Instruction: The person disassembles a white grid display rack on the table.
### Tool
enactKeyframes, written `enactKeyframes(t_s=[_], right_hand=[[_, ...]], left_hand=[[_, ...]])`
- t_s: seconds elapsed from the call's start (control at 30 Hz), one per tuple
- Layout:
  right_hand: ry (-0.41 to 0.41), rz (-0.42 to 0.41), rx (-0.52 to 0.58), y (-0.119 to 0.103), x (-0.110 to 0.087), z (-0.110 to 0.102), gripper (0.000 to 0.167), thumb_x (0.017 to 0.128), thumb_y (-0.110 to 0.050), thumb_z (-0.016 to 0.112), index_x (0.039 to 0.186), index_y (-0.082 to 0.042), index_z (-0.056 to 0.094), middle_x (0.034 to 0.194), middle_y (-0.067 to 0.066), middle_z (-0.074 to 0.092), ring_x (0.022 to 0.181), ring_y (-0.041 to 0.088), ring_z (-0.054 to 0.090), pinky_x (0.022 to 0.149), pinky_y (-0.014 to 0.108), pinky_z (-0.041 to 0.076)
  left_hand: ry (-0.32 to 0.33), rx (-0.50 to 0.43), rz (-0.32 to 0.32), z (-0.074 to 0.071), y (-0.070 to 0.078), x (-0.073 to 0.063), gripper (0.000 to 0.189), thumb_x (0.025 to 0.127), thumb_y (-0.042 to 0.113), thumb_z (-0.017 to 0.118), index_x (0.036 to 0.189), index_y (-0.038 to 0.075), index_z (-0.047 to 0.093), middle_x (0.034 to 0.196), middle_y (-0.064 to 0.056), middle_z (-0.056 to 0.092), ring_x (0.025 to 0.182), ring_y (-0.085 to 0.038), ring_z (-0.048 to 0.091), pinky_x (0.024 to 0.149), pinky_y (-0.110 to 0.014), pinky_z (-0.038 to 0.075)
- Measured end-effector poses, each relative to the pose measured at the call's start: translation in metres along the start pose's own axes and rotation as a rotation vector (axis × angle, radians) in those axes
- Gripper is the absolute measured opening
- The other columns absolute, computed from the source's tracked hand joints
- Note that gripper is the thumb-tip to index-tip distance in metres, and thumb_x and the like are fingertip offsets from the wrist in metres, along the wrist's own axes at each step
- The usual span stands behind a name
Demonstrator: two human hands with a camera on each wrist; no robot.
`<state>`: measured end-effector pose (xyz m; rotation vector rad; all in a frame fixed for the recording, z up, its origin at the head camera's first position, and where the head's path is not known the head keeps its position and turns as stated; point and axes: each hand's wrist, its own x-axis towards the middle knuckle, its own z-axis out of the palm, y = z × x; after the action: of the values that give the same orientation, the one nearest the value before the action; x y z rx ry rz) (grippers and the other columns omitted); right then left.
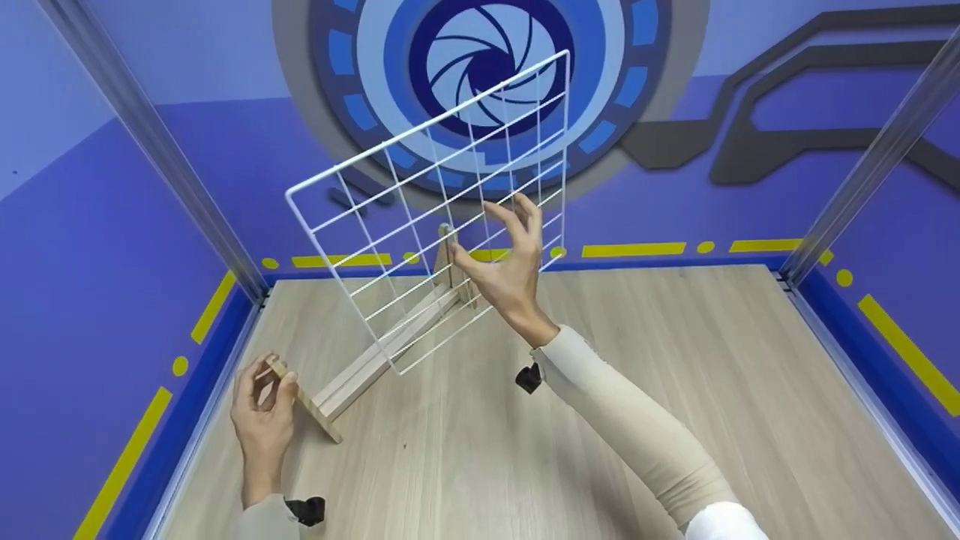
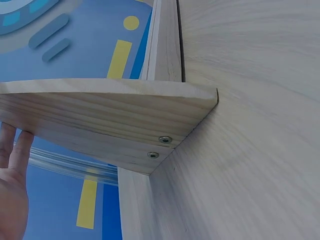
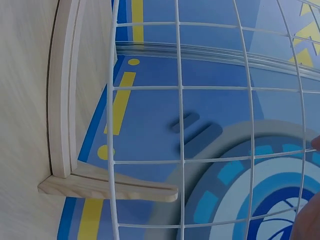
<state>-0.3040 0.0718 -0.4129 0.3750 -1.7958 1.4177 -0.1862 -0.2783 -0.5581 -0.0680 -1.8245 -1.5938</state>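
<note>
My left hand (image 1: 262,412) pinches the upper end of the near upright of a pale wooden stand (image 1: 390,349), thumb on one side and fingers on the other. In the left wrist view, fingers (image 2: 19,152) meet that upright's edge, and two screw heads show lower on the board. A white wire grid panel (image 1: 367,244) hangs tilted above the stand. My right hand (image 1: 514,266) grips its wires near the middle, fingers and thumb curved apart. At the right wrist view's edge, a fingertip (image 3: 315,143) meets a wire. The stand's far upright (image 3: 125,189) shows behind the panel.
The stand rests on a wood-grain tabletop (image 1: 600,420). Blue printed walls (image 1: 637,210) rise at the back and both sides, with metal corner posts (image 1: 870,150). The panel's top reaches high in front of the back wall.
</note>
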Motion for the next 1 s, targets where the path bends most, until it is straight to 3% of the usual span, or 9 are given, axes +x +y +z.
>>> enactKeyframes(t_s=[0.47,1.0], right_hand=[[0.016,-0.002,-0.01,0.011,-0.004,-0.022,0.064,0.073,-0.024,0.097,0.132,-0.012,0.075,0.156,0.02,0.044,0.143,0.035,0.046,0.119,0.046,0.046],[0.061,0.015,-0.05,0.028,-0.013,-0.041,0.063,0.074,-0.025,0.097,0.132,-0.014,0.076,0.155,0.02,0.046,0.138,0.033,0.049,0.117,0.05,0.047]], left_hand=[[0.001,0.048,-0.017,0.003,0.002,0.004,0.05,0.096,-0.012,0.07,0.144,-0.007,0.058,0.126,0.009,0.06,0.119,-0.008,0.064,0.103,-0.011,0.055],[0.001,0.023,-0.033,-0.001,0.0,-0.001,0.048,0.097,-0.011,0.069,0.144,-0.006,0.058,0.127,0.005,0.06,0.12,-0.012,0.064,0.106,-0.016,0.056]])
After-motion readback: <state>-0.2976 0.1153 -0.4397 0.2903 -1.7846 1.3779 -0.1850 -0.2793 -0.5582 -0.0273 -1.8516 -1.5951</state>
